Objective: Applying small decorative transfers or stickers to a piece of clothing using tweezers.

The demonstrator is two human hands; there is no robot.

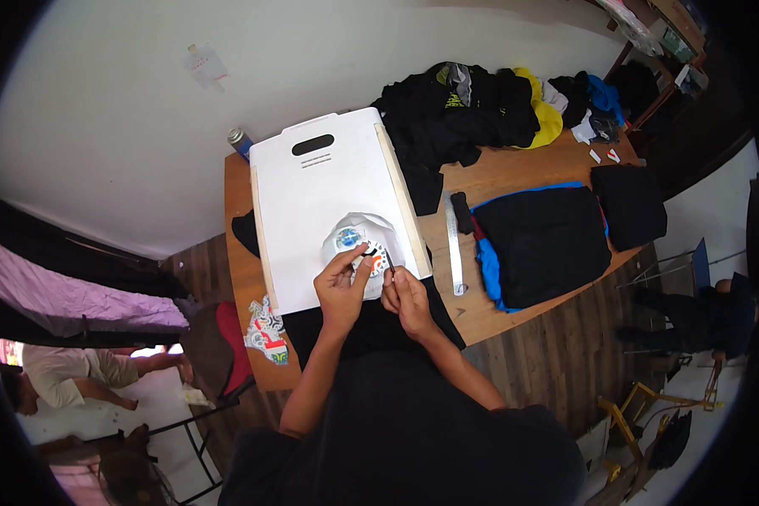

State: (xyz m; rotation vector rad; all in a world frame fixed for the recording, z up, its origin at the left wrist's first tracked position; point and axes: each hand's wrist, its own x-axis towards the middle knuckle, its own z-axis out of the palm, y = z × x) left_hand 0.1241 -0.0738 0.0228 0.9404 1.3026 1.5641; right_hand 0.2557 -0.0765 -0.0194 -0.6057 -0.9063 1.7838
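My left hand (pixel 341 285) is closed in a pinch at a small round printed piece (pixel 378 263) with black, white and orange markings. A small dark bit shows by its fingertips; what exactly it grips I cannot make out. Beside it my right hand (pixel 406 302) is closed around a thin dark pointed tool (pixel 389 263), whose kind is too small to tell. Both hands are over the lower part of a white board (pixel 320 194) with an oval handle slot. A crumpled whitish sheet with a blue round print (pixel 348 238) lies behind the left fingertips.
On the wooden table (pixel 481 179), a steel ruler (pixel 454 257) lies beside folded black garments (pixel 544 244). Heaped clothes (pixel 455 105) are at the back, a spray can (pixel 239 142) at the far left corner, printed scraps (pixel 266 336) near left. Other people (pixel 80 375) are off to both sides.
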